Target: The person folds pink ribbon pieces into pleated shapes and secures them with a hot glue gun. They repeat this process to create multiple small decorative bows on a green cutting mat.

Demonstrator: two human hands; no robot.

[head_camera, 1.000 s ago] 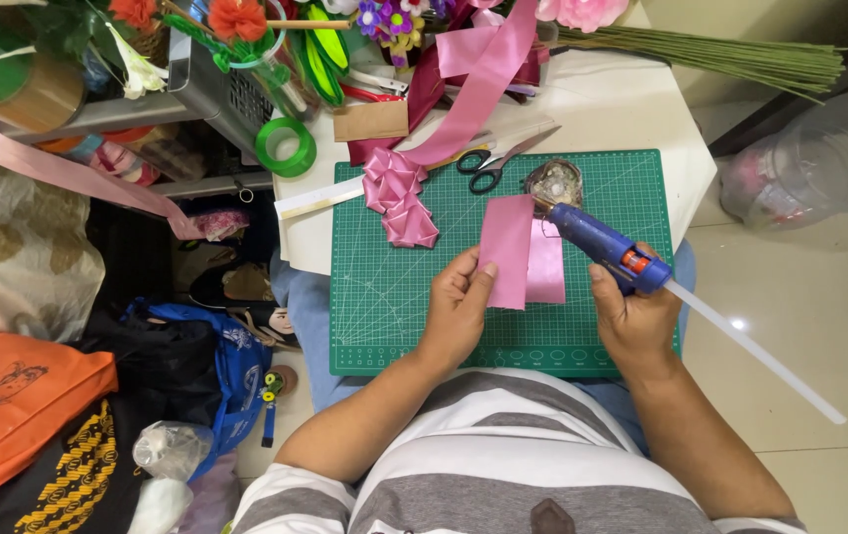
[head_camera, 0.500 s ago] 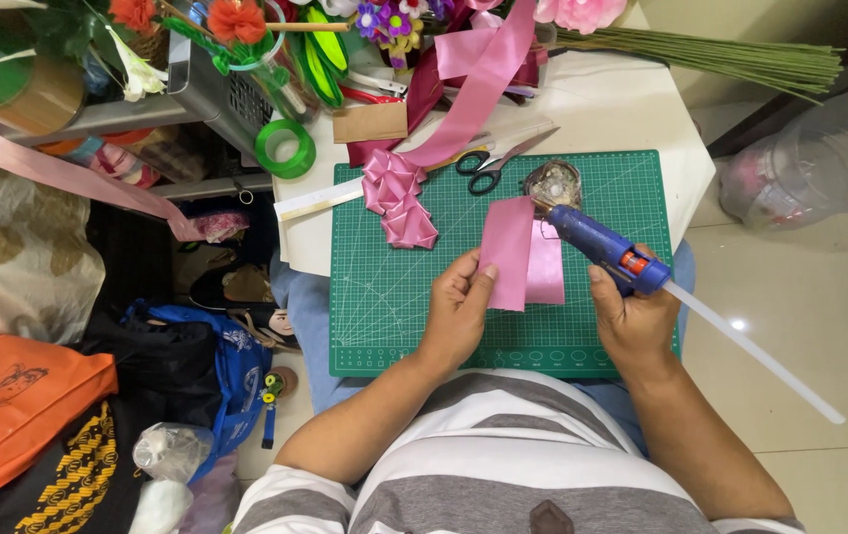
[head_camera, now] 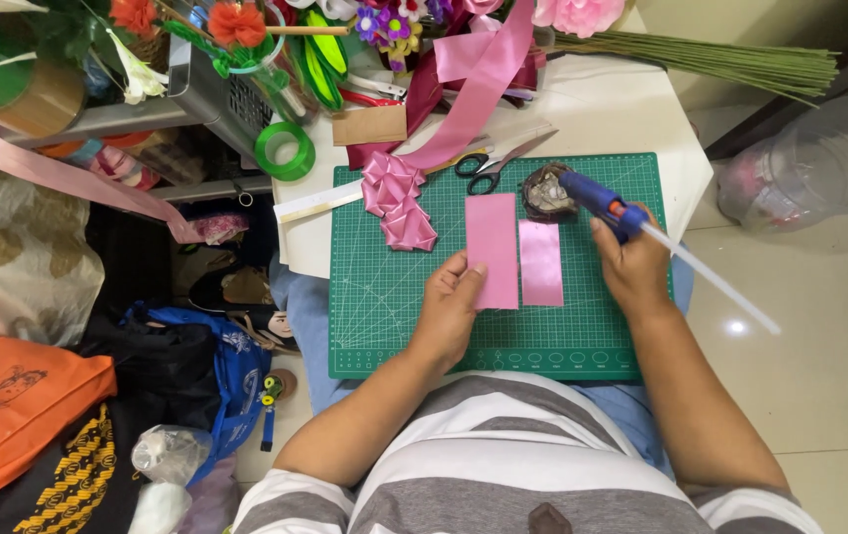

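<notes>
My left hand (head_camera: 451,302) rests on the green cutting mat (head_camera: 384,297) and pins the near end of a flat pink ribbon strip (head_camera: 492,242). Beside it, to the right, lies a second, shorter pink ribbon strip (head_camera: 540,261). My right hand (head_camera: 629,259) grips a blue glue gun (head_camera: 597,201) with a long clear glue stick (head_camera: 711,279) trailing out behind it; its nozzle points at a small dark dish (head_camera: 545,191) at the mat's far edge. A folded pink ribbon bow piece (head_camera: 399,203) sits at the mat's far left.
Black-handled scissors (head_camera: 488,166) lie at the mat's far edge. A long pink ribbon (head_camera: 478,94), a green tape roll (head_camera: 284,150), artificial flowers and green stems (head_camera: 730,61) crowd the table's back. Bags (head_camera: 196,371) are piled on the floor left; a clear plastic container (head_camera: 809,163) stands right.
The two pink ribbon strips, held up and overlapping before, now lie flat side by side on the mat. My left hand lowered onto the left strip; the glue gun shifted slightly.
</notes>
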